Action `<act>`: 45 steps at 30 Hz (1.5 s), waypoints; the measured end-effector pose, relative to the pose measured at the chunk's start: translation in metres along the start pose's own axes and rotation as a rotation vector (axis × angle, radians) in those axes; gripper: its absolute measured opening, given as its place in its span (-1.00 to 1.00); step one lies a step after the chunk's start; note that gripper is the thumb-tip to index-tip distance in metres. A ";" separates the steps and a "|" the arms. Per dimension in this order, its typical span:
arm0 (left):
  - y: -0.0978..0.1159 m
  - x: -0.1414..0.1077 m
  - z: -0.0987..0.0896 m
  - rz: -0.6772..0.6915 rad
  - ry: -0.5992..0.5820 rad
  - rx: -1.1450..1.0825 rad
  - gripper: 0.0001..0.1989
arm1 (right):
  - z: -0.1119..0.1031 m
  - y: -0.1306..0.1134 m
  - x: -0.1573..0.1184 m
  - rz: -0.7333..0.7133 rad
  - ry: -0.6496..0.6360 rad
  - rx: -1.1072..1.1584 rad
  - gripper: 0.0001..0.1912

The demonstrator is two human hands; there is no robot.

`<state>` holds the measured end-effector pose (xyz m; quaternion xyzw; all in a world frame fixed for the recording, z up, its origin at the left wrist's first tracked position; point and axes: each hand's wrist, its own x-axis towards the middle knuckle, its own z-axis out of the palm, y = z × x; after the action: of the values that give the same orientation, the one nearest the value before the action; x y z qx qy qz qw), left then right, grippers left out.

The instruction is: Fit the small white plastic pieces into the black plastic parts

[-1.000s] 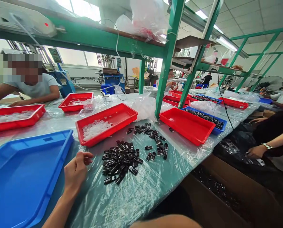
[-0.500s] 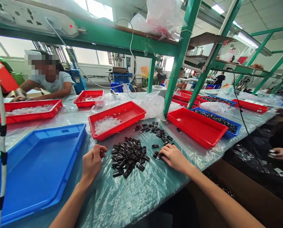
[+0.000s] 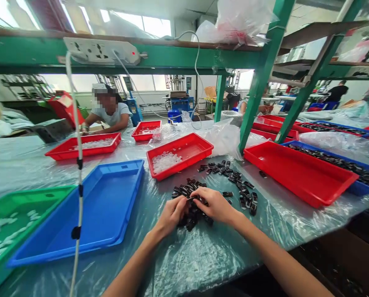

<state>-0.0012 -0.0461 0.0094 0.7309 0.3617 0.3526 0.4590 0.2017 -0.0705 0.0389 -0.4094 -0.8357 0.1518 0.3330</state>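
Both hands meet over a pile of small black parts (image 3: pixel 193 223) on the plastic-covered table. My left hand (image 3: pixel 173 212) is closed, its thumb and fingers pinching one end of a small dark piece (image 3: pixel 190 199). From the other side, my right hand (image 3: pixel 213 203) has its fingers closed on the same piece, which is mostly hidden by the fingertips. A second, looser group of black parts (image 3: pixel 235 177) curves around to the right of the pile. Behind the pile is a red tray (image 3: pixel 199 153) with small whitish pieces (image 3: pixel 165 161) at its left end.
A blue tray (image 3: pixel 104 206) and a green tray (image 3: pixel 38 196) lie to the left. At the right are a long red tray (image 3: pixel 302 173) and a blue tray of black parts (image 3: pixel 351 165). Green posts (image 3: pixel 261 82) rise behind. A person (image 3: pixel 110 111) sits across the table.
The view has turned left. My right hand has moved left from the loose parts to the pile, and my left hand has come in to meet it, a dark piece now between them.
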 end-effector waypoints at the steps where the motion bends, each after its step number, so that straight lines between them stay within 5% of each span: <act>1: -0.003 0.000 0.000 -0.013 -0.002 -0.022 -0.55 | 0.007 0.001 0.009 -0.020 0.002 0.033 -0.82; 9: -0.012 0.002 -0.017 -0.004 -0.034 -0.070 -0.66 | 0.034 0.019 0.027 -0.032 0.048 0.299 -0.81; 19: -0.013 -0.001 -0.007 0.036 0.023 0.151 -0.75 | 0.042 0.017 0.015 0.006 0.105 0.280 -0.79; 27: -0.022 0.008 0.001 -0.115 0.142 -0.241 -0.76 | 0.051 0.014 0.016 -0.020 0.235 0.197 -0.75; 37: -0.028 0.017 -0.030 -0.034 0.479 -0.053 -0.67 | 0.001 0.034 0.005 0.184 0.227 -0.038 -0.77; 40: -0.027 0.016 -0.033 -0.030 0.499 -0.135 -0.67 | -0.016 0.043 0.001 0.267 0.142 -0.100 -0.76; 45: -0.019 0.014 -0.033 -0.049 0.475 -0.283 -0.68 | -0.048 0.048 -0.006 0.168 0.010 -0.157 -0.71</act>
<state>-0.0264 -0.0145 0.0051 0.5475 0.4240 0.5496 0.4674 0.2652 -0.0466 0.0462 -0.5034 -0.8063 0.1112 0.2900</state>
